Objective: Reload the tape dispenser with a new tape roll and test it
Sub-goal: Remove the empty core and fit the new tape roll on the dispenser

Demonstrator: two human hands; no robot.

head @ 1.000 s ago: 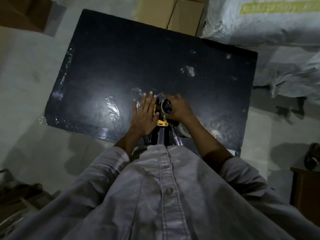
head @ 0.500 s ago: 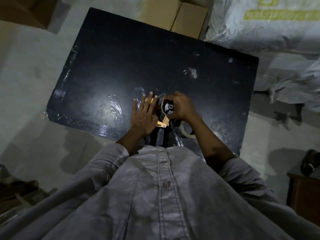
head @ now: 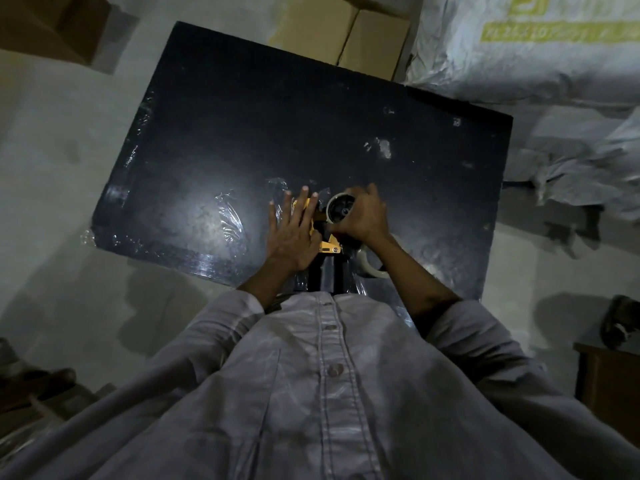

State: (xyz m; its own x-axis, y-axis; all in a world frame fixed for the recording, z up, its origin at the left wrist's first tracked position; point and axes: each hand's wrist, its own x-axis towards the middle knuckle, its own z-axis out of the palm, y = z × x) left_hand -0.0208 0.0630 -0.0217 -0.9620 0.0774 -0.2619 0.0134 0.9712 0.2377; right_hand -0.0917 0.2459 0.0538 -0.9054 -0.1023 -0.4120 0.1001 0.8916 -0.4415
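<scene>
A yellow and black tape dispenser point(head: 325, 244) lies on the black table point(head: 277, 126) near its front edge, handle toward me. My left hand point(head: 292, 233) lies flat on the dispenser's yellow frame, fingers spread. My right hand point(head: 362, 216) is curled around a tape roll point(head: 341, 209) sitting at the dispenser's black hub. A second pale ring, tape roll or empty core point(head: 372, 265), lies on the table under my right forearm, partly hidden.
Crumpled clear tape scraps point(head: 227, 216) stick to the table left of my hands. Cardboard boxes point(head: 346, 26) stand behind the table, large white sacks point(head: 540, 53) at the right. A brown stand point(head: 609, 372) is at the lower right.
My right hand has shifted a little on the roll at the hub, turning it upward so its open face shows. The left hand stays flat on the dispenser.
</scene>
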